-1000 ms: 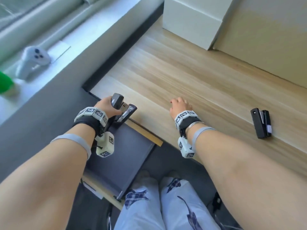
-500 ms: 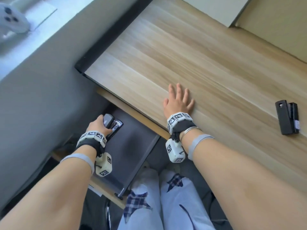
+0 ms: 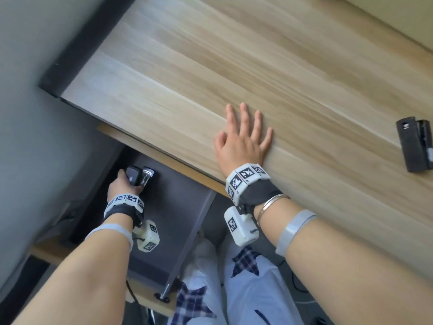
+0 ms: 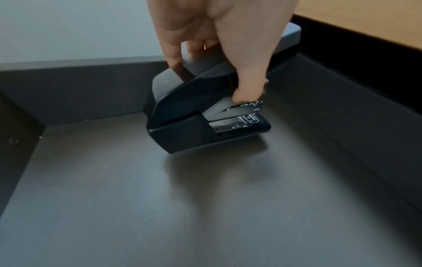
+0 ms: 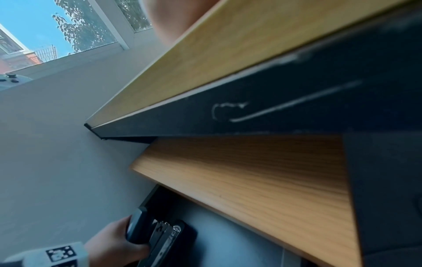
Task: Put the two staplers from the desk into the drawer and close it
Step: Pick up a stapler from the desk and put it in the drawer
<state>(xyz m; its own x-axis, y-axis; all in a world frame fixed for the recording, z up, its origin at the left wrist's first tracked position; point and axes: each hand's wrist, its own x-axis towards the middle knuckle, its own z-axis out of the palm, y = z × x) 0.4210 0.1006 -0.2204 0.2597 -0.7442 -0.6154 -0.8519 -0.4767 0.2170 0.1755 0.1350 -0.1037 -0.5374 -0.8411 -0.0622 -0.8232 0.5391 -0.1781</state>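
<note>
1. Head view shows your two forearms with marker bands [image 3: 246, 178] on the wrists, your knees in pale trousers [image 3: 253, 292] with plaid patches below, and a grey wall [image 3: 35, 113] on the left side.
2. Your left hand [image 3: 120, 187] is low inside the open drawer [image 3: 185, 207], near its back left corner, and it holds the first stapler [image 3: 138, 175] from above; the fingers and thumb pinch its two sides.
3. In the left wrist view this first stapler [image 4: 205, 115] is tilted: one lower corner is close to the drawer floor or on it, I cannot tell which, and the end with the metal plate is lifted.
4. The long axis of this stapler runs toward the back of the drawer, under the desk [image 3: 234, 78] edge. The desk top overhangs the rear part of the drawer.
5. Your right hand [image 3: 243, 139] lies flat on the desk near its front edge, with the fingers spread and straight, and it holds nothing.
6. The second stapler [image 3: 413, 145] lies on the desk well apart to the right of this hand, and its long axis points away from you.
7. Both staplers are black blocks with shiny metal parts. The desk is light wood with long grain, the drawer inside is dark, smooth and matte.
8. Right wrist view shows a window [image 5: 68, 27] with blue sky and leaves.
</note>
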